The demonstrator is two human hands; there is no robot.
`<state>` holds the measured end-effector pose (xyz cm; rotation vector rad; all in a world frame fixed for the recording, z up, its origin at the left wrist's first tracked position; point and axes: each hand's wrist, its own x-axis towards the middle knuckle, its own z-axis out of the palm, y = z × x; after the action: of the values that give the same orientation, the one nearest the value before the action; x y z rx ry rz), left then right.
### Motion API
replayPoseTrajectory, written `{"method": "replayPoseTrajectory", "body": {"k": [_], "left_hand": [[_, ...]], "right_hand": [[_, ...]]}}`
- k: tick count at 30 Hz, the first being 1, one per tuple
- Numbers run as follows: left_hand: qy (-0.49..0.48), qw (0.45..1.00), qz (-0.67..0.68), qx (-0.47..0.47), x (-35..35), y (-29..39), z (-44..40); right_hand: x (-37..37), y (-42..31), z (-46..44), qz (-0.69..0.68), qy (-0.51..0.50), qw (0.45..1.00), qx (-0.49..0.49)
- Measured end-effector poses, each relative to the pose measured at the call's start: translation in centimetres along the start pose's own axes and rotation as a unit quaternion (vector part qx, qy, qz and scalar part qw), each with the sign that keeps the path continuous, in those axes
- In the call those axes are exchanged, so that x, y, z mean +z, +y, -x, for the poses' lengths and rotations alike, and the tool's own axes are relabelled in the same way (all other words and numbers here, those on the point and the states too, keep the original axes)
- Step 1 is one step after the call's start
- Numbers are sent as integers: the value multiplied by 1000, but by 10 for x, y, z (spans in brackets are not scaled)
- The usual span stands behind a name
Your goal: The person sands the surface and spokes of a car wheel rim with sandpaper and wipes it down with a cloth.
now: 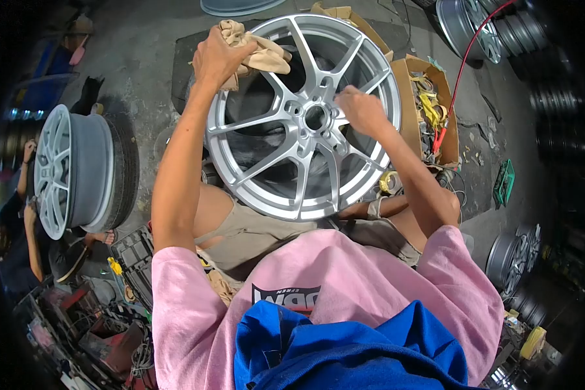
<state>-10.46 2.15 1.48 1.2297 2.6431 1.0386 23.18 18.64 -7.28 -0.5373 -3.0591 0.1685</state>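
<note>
A silver alloy wheel rim (303,170) with split spokes lies face up before my knees. My left hand (220,58) is closed round a crumpled beige cloth (266,57) at the rim's upper left edge. Part of the cloth hangs over the outer lip. Over the spokes, just right of the centre hole, is my right hand (362,110). Its fingers are curled together, and whatever they may hold is hidden. Beneath the rim, a dark round surface shows between the spokes.
An open cardboard box (450,110) of tools and scraps stands right of the rim, with a red hose (459,78) running into it. Yellow tape (389,182) sits close by. At left, another person's hands touch an upright wheel (92,170). A green tray (504,182) lies far right.
</note>
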Motion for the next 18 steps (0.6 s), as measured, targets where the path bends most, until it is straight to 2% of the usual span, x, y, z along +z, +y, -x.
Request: {"method": "replayPoseTrajectory", "body": {"k": [1, 3, 5, 7, 9, 11, 12, 18], "left_hand": [[0, 1000, 0, -1, 0, 1, 0], [7, 1000, -8, -2, -1, 2, 0], [-2, 1000, -9, -9, -2, 4, 0], [-8, 1000, -11, -11, 0, 5, 0], [-4, 1000, 10, -14, -1, 1, -1], [0, 1000, 3, -13, -1, 0, 1], [5, 1000, -10, -18, -1, 1, 0], [-6, 1000, -11, -24, -4, 11, 2]], "right_hand": [[-6, -7, 3, 0, -1, 1000, -1], [-22, -23, 17, -104, 51, 993, 7], [-29, -14, 17, -107, 60, 992, -16], [-26, 3, 3, 7, -20, 1000, 8], [-20, -2, -4, 5, -28, 999, 26], [-25, -22, 10, -115, 41, 992, 11], [-28, -27, 17, -139, 39, 989, 25], [-22, -35, 8, -138, 40, 984, 109]]}}
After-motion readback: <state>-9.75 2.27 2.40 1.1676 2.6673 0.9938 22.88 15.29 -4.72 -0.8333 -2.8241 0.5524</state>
